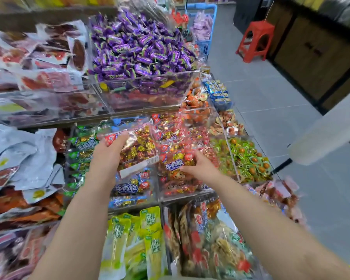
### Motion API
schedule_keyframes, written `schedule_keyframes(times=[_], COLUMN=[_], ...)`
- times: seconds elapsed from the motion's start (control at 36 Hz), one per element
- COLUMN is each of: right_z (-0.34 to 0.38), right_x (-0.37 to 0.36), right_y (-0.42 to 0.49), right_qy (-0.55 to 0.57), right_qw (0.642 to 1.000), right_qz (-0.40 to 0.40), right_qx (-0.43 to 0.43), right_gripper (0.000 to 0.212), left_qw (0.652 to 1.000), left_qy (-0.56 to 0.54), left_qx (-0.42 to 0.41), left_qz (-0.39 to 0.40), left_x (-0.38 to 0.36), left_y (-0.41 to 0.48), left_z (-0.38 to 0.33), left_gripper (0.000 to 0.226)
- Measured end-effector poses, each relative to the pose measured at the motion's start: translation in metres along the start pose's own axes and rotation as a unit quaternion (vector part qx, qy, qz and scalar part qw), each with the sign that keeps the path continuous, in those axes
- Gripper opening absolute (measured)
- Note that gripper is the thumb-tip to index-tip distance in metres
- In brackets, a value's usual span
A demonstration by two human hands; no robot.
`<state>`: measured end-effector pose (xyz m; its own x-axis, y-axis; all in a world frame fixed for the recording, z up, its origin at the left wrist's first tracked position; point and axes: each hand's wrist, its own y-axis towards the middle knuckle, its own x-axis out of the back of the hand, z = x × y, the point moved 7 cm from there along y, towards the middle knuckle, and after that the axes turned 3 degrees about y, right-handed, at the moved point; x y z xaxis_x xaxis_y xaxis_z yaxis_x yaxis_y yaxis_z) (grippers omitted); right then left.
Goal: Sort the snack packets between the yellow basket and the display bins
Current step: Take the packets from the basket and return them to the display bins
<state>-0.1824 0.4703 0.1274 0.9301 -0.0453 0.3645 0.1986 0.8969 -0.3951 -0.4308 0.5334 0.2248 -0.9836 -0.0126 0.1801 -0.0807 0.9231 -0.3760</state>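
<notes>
Head view has us gripping a bag (138, 150) of red-and-gold sweets in our left hand (107, 152), raised over the bin (190, 194) of like packets, seemingly to match it there, while our right hand (198, 164) pinches a packet (174, 163) lying in that bin.

1. "牛肉粒", white on blue, on the red packet (175, 162) pinched by the right hand (199, 165).
2. "牛肉粒" again on the binned packet (127, 188) just below the left hand (107, 152).
3. The white label (133, 168) on the clear bag (138, 147) gripped by the left hand is too blurred to read.

Glossy clear-plastic snack bag (138, 150); clear acrylic bins (150, 93).
</notes>
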Motion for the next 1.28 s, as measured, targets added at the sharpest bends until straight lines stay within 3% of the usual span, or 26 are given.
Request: schedule_keyframes(times=[0.06, 0.11, 0.19, 0.22, 0.31, 0.33, 0.47, 0.56, 0.61, 0.67, 0.72, 0.78, 0.81, 0.86, 0.92, 1.0, 1.06, 1.11, 1.17, 1.22, 1.28], right_z=[0.002, 0.003, 0.006, 0.005, 0.001, -0.001, -0.006, -0.004, -0.001, 0.003, 0.012, 0.019, 0.022, 0.026, 0.031, 0.048, 0.067, 0.086, 0.098, 0.103, 0.102], right_x=[-0.014, -0.02, -0.019, -0.017, -0.008, -0.006, 0.005, 0.019, 0.029, 0.031, 0.022, 0.014, 0.012, 0.015, 0.027, 0.049, 0.053, 0.04, 0.021, 0.006, -0.006], right_y=[0.01, 0.017, 0.02, 0.02, 0.017, 0.015, -0.001, -0.014, -0.025, -0.033, -0.039, -0.044, -0.047, -0.05, -0.055, -0.069, -0.086, -0.099, -0.11, -0.118, -0.12], right_qy=[-0.033, -0.08, -0.127, -0.124, -0.068, -0.053, 0.032, 0.083, 0.125, 0.205, 0.239, 0.146, 0.099, 0.08, 0.121, 0.099, 0.009, -0.09, -0.165, -0.182, -0.183], right_qw=[0.999, 0.996, 0.987, 0.987, 0.992, 0.993, 0.996, 0.988, 0.979, 0.968, 0.968, 0.988, 0.993, 0.995, 0.99, 0.963, 0.938, 0.917, 0.887, 0.86, 0.858], right_qz=[0.002, -0.022, -0.072, -0.085, -0.106, -0.103, -0.08, -0.128, -0.157, -0.128, -0.041, 0.024, 0.04, 0.028, -0.05, -0.211, -0.269, -0.255, -0.238, -0.229, -0.174], right_qx=[0.02, 0.037, 0.062, 0.058, 0.018, 0.007, -0.008, 0.011, 0.043, 0.065, 0.067, 0.05, 0.047, 0.043, 0.051, 0.134, 0.217, 0.294, 0.359, 0.418, 0.447], right_gripper=[0.07, 0.066, 0.061, 0.06, 0.068, 0.072, 0.085, 0.062, 0.035, 0.017, 0.03, 0.054, 0.053, 0.039, 0.044, 0.029, 0.025, 0.031, 0.034, 0.037, 0.045], left_qw=[1.0, 1.0, 0.999, 0.999, 0.998, 0.997, 0.99, 0.987, 0.983, 0.975, 0.966, 0.961, 0.962, 0.968, 0.98, 0.99, 0.981, 0.957, 0.933, 0.941, 0.964], left_qy=[-0.008, -0.003, 0.0, -0.006, -0.014, -0.015, -0.046, -0.071, -0.072, -0.069, -0.086, -0.081, -0.066, -0.019, 0.03, 0.008, -0.046, -0.104, -0.15, -0.135, -0.059], left_qx=[0.001, -0.001, 0.029, 0.038, 0.039, 0.047, 0.063, 0.06, 0.06, 0.047, 0.038, 0.023, 0.016, 0.003, -0.003, 0.01, 0.055, 0.093, 0.093, 0.06, 0.028], left_qz=[-0.003, 0.002, 0.016, 0.022, 0.053, 0.063, 0.12, 0.13, 0.161, 0.204, 0.241, 0.264, 0.266, 0.249, 0.197, 0.141, 0.181, 0.254, 0.313, 0.305, 0.256], left_x=[0.003, 0.005, 0.003, 0.001, -0.011, -0.016, -0.035, -0.042, -0.049, -0.058, -0.068, -0.078, -0.081, -0.083, -0.077, -0.064, -0.067, -0.076, -0.084, -0.086, -0.083], left_y=[0.002, 0.001, -0.006, -0.008, -0.01, -0.01, -0.018, -0.024, -0.028, -0.032, -0.039, -0.045, -0.046, -0.046, -0.041, -0.038, -0.042, -0.049, -0.057, -0.059, -0.052], left_z=[0.001, 0.003, 0.009, 0.013, 0.019, 0.022, 0.026, 0.026, 0.026, 0.025, 0.024, 0.023, 0.022, 0.023, 0.023, 0.022, 0.022, 0.02, 0.01, 0.002, 0.002], left_gripper=[0.057, 0.063, 0.089, 0.086, 0.035, 0.029, 0.058, 0.067, 0.047, 0.021, 0.011, 0.008, 0.008, 0.005, 0.012, 0.024, 0.048, 0.065, 0.054, 0.029, 0.025])
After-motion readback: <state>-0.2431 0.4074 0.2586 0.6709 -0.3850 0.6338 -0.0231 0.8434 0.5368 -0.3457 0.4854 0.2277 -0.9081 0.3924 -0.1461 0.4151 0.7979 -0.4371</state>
